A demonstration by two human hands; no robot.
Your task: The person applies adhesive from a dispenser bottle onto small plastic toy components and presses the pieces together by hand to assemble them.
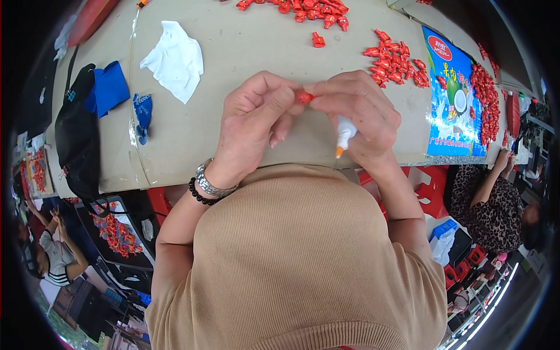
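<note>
A person in a ribbed tan short-sleeved top sits at a wide beige table (245,49), both bare hands raised over its near edge. Between them, directly in front of the chest, is a small red piece (304,97), held up at the fingertips. The left hand (255,119) pinches its left side between thumb and forefinger, the other fingers loosely curled; a silver watch (214,182) and a black bead bracelet (200,193) circle that wrist. The right hand (363,114) grips the piece's other side with thumb and forefinger, while its lower fingers curl around a white bottle (346,129), orange tip pointing down. Beyond the right hand lies a loose cluster of similar red pieces (396,61), with one single piece (318,39) apart from it, to its left. Farther right, a blue printed sheet (452,102) showing a coconut lies beside a dense heap of red pieces (486,105). To the left I see a crumpled white cloth (177,61), a blue cloth (109,87) and a black bag (81,131). A co-worker in leopard print (493,201) is off to the right.
</note>
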